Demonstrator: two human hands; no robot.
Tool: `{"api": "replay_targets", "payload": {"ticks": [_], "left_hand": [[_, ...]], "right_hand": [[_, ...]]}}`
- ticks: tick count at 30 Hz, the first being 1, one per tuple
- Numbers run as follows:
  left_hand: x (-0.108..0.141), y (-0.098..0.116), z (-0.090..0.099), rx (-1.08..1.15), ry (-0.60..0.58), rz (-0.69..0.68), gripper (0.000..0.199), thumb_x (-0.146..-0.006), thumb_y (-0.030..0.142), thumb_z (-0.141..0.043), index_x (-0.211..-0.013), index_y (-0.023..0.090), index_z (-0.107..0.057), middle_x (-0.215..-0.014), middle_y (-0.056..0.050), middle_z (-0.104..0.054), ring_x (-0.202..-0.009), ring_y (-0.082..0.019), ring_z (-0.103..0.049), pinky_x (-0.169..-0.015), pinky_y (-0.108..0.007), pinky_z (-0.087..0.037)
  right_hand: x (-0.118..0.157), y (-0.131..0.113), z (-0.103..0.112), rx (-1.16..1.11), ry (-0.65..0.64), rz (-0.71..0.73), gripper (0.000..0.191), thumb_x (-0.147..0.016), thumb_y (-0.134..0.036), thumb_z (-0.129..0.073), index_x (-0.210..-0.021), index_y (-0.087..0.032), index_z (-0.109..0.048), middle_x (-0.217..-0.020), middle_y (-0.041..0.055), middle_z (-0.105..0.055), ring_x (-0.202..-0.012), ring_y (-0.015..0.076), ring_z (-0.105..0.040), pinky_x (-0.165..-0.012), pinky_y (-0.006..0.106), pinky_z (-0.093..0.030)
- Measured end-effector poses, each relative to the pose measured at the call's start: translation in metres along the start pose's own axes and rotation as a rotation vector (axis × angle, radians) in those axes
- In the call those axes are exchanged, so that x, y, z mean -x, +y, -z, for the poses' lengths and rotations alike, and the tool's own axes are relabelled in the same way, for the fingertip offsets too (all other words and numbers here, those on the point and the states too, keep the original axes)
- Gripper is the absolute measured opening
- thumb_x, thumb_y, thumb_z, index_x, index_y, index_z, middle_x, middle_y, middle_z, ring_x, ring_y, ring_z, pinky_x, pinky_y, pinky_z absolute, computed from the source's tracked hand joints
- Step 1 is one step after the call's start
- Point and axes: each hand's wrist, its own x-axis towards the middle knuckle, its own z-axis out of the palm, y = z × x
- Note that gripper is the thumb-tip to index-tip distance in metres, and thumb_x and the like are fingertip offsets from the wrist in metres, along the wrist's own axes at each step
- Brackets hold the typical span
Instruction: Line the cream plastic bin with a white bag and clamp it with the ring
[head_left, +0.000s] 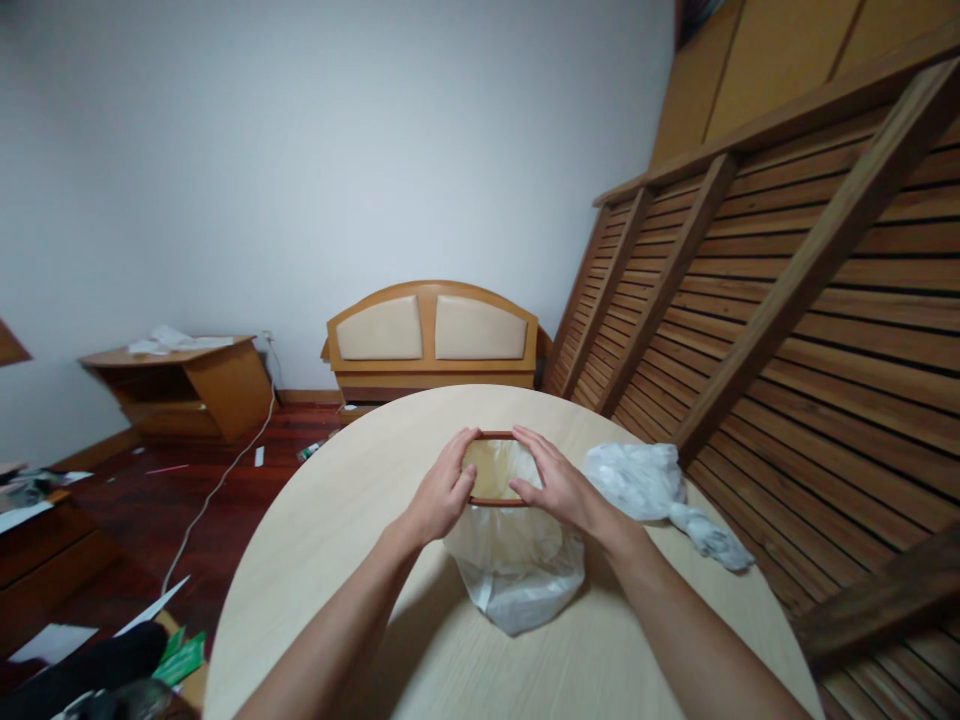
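Note:
A small trash can with a brown rim [498, 502] stands on the table in front of me. A translucent white plastic bag [517, 595] lines it, and the bag's loose part hangs over the near side down to the tabletop. My left hand [446, 488] holds the rim from the left, its thumb over the opening. On the opposite side, my right hand [555, 482] grips the rim with the thumb inside the edge. Through the opening the pale yellowish inside shows. The bag hides most of the can's body.
A knotted, crumpled white plastic bag [637, 480] lies to the right on the round table [322, 580]. Wooden slatted panels [825, 350] lean close along the right. Behind stands a headboard [431, 300]; a low cabinet [217, 390] and a cable [225, 480] are at left.

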Motion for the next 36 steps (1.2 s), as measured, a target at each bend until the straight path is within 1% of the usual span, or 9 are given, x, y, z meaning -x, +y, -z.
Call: {"api": "replay_targets", "payload": {"ticks": [3,8,12,15,20,24,30,34,36], "left_hand": [[0.004,-0.001,-0.004,0.044,0.002,0.023,0.069,-0.100,0.055,-0.035,-0.152,0.011,-0.029,-0.161,-0.020,-0.031,-0.151,-0.031,-0.026,-0.125,-0.052,-0.015],[0.008,0.001,-0.004,0.095,-0.019,0.009,0.083,-0.095,0.068,-0.039,-0.156,0.016,-0.021,-0.165,-0.018,-0.021,-0.154,-0.030,-0.018,-0.126,-0.050,-0.011],[0.012,0.002,-0.004,0.120,-0.009,-0.009,0.096,-0.087,0.078,-0.044,-0.157,0.016,-0.020,-0.166,-0.019,-0.017,-0.154,-0.032,-0.014,-0.126,-0.051,-0.009],[0.014,0.000,-0.008,0.138,-0.005,-0.030,0.105,-0.082,0.081,-0.050,-0.158,0.018,-0.017,-0.168,-0.019,-0.011,-0.155,-0.034,-0.010,-0.126,-0.053,-0.008],[0.022,-0.005,-0.020,0.167,0.047,-0.011,0.100,-0.086,0.076,-0.049,-0.159,0.021,-0.008,-0.169,-0.016,0.002,-0.156,-0.032,-0.002,-0.127,-0.050,-0.007],[0.034,-0.005,-0.032,0.142,0.086,0.006,0.090,-0.094,0.066,-0.045,-0.159,0.024,0.000,-0.170,-0.013,0.005,-0.156,-0.029,-0.002,-0.128,-0.047,-0.008],[0.050,-0.004,-0.049,0.124,0.136,0.084,0.079,-0.102,0.050,-0.038,-0.158,0.025,0.012,-0.170,-0.009,-0.001,-0.156,-0.025,-0.006,-0.128,-0.045,-0.012],[0.054,-0.011,-0.061,0.084,0.106,0.182,0.079,-0.101,0.039,-0.045,-0.159,0.023,0.005,-0.168,-0.012,-0.016,-0.154,-0.026,-0.021,-0.126,-0.046,-0.023],[0.053,-0.017,-0.067,0.061,0.121,0.183,0.078,-0.099,0.032,-0.047,-0.160,0.022,0.000,-0.166,-0.013,-0.022,-0.151,-0.026,-0.028,-0.124,-0.044,-0.026]], "right_hand": [[0.006,0.001,-0.005,-0.002,0.055,0.003,0.084,-0.089,-0.069,-0.050,-0.151,-0.013,-0.039,-0.155,0.0222,-0.042,-0.145,0.0325,-0.038,-0.121,0.055,-0.028],[0.018,-0.002,-0.013,-0.126,0.101,-0.021,0.108,-0.078,-0.085,-0.051,-0.156,-0.014,-0.030,-0.162,0.0221,-0.029,-0.150,0.0349,-0.028,-0.123,0.055,-0.022],[0.025,-0.006,-0.022,-0.248,0.165,-0.049,0.106,-0.079,-0.084,-0.052,-0.158,-0.019,-0.024,-0.165,0.0187,-0.024,-0.152,0.0326,-0.022,-0.124,0.054,-0.019],[0.029,-0.007,-0.028,-0.267,0.190,-0.068,0.103,-0.081,-0.083,-0.049,-0.158,-0.021,-0.022,-0.166,0.0168,-0.021,-0.153,0.0304,-0.020,-0.124,0.052,-0.019],[0.034,-0.006,-0.033,-0.250,0.209,-0.078,0.104,-0.082,-0.084,-0.044,-0.160,-0.020,-0.017,-0.167,0.0167,-0.018,-0.154,0.0298,-0.019,-0.125,0.051,-0.018],[0.039,-0.007,-0.035,-0.223,0.228,-0.068,0.101,-0.083,-0.084,-0.041,-0.161,-0.023,-0.017,-0.167,0.0137,-0.019,-0.154,0.0300,-0.019,-0.125,0.051,-0.020],[0.044,-0.006,-0.042,-0.187,0.279,-0.059,0.083,-0.091,-0.076,-0.035,-0.159,-0.030,-0.024,-0.168,0.0081,-0.018,-0.154,0.0292,-0.020,-0.124,0.052,-0.024],[0.042,0.001,-0.048,-0.212,0.293,-0.055,0.071,-0.098,-0.065,-0.038,-0.160,-0.035,-0.020,-0.169,0.0035,-0.015,-0.154,0.0285,-0.018,-0.124,0.054,-0.022],[0.041,0.007,-0.050,-0.226,0.309,-0.076,0.067,-0.101,-0.058,-0.039,-0.160,-0.037,-0.017,-0.169,0.0016,-0.017,-0.154,0.0283,-0.019,-0.125,0.055,-0.020]]}}
